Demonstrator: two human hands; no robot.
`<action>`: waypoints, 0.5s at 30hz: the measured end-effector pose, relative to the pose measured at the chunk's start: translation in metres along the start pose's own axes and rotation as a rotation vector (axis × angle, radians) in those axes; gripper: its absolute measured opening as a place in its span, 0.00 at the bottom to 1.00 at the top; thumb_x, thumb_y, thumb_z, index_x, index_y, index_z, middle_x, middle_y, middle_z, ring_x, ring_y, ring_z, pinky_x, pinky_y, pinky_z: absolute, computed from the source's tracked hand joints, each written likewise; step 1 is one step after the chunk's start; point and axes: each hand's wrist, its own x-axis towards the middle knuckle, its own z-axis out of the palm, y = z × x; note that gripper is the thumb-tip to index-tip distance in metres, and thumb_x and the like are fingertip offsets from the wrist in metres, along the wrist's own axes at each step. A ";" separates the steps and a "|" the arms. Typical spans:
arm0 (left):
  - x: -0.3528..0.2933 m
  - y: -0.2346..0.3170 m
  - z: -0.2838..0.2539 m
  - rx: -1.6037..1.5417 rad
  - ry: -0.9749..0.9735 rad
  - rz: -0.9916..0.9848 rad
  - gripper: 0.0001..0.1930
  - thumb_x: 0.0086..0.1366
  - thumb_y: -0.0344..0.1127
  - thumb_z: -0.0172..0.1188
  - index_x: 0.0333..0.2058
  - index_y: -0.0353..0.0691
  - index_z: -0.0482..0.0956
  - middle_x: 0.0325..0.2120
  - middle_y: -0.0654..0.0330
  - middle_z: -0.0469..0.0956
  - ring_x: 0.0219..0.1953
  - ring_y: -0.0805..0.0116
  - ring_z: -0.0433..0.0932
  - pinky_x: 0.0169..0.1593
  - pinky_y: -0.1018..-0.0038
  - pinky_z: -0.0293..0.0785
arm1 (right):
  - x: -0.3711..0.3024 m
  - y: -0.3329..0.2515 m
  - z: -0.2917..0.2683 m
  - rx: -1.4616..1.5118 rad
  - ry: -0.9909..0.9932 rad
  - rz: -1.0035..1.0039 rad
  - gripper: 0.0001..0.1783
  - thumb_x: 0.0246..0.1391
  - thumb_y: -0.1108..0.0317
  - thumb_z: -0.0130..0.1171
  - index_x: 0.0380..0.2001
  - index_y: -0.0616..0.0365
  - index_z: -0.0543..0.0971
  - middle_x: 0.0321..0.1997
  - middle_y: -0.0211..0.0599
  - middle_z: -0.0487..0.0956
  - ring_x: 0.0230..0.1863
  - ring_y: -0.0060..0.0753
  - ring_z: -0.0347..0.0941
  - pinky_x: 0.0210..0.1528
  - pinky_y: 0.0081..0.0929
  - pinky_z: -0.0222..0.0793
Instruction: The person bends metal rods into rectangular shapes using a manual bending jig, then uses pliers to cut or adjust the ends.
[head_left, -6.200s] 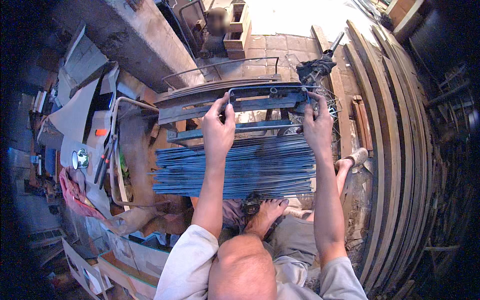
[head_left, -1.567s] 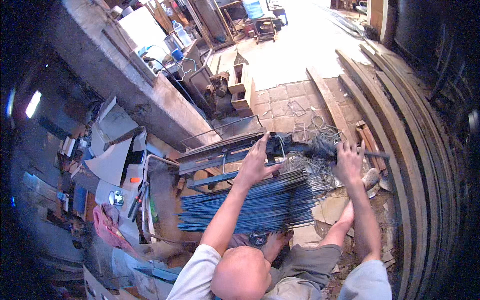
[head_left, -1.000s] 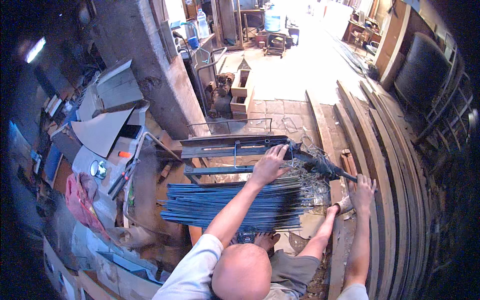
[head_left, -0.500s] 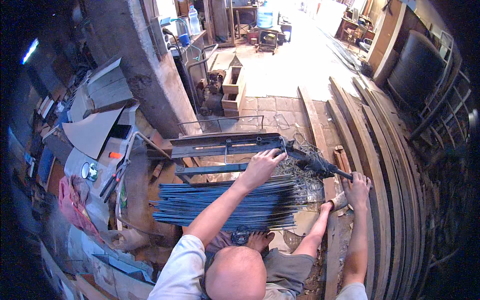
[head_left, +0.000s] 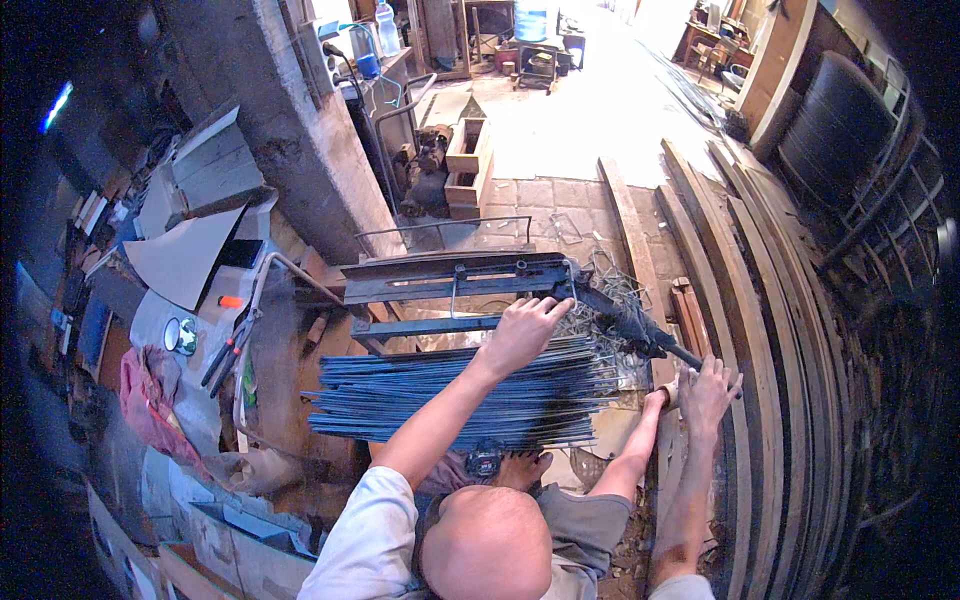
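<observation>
My left hand [head_left: 530, 328] pinches a thin bent metal rod [head_left: 572, 282] at the right end of a dark metal bending frame [head_left: 410, 280]. The fingertips rest close to the frame's pivot. Farther right, my right hand [head_left: 708, 392] is closed round the end of a dark lever bar [head_left: 680, 352], which slants down from that pivot. Just nearer than the frame, a wide bundle of thin bluish steel rods [head_left: 450, 400] lies crosswise under my left forearm.
Long wooden planks [head_left: 740, 300] run along the right side. A cluttered work surface at left holds long-handled pliers [head_left: 228, 350], an enamel mug [head_left: 181, 337] and a reddish cloth [head_left: 155, 400]. Wooden boxes [head_left: 466, 170] stand beyond the frame, beside a concrete pillar [head_left: 330, 150]. Tangled wire [head_left: 615, 285] lies near the pivot.
My right hand and the lever end have come slightly nearer to me, with more of the bar's tip showing past the hand. My left hand keeps its place at the rod.
</observation>
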 end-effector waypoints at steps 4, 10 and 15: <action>0.001 0.006 -0.014 -0.066 0.022 -0.037 0.24 0.59 0.35 0.60 0.55 0.44 0.72 0.41 0.52 0.78 0.46 0.52 0.78 0.51 0.59 0.73 | 0.009 -0.003 -0.006 -0.023 -0.038 0.033 0.24 0.55 0.52 0.58 0.48 0.57 0.74 0.49 0.38 0.76 0.60 0.44 0.67 0.73 0.61 0.36; -0.057 0.012 -0.048 -0.670 0.815 -0.801 0.13 0.68 0.36 0.57 0.47 0.35 0.72 0.41 0.59 0.74 0.45 0.69 0.72 0.52 0.72 0.68 | 0.012 0.004 0.009 0.062 0.248 -0.062 0.24 0.55 0.57 0.60 0.52 0.56 0.72 0.51 0.45 0.74 0.60 0.47 0.65 0.71 0.63 0.38; -0.068 -0.029 -0.016 -1.514 0.745 -1.025 0.13 0.71 0.37 0.54 0.48 0.36 0.72 0.38 0.56 0.79 0.39 0.65 0.81 0.44 0.68 0.79 | 0.000 -0.071 -0.016 0.830 0.205 -0.030 0.17 0.59 0.61 0.58 0.45 0.63 0.76 0.41 0.47 0.78 0.44 0.39 0.75 0.49 0.37 0.68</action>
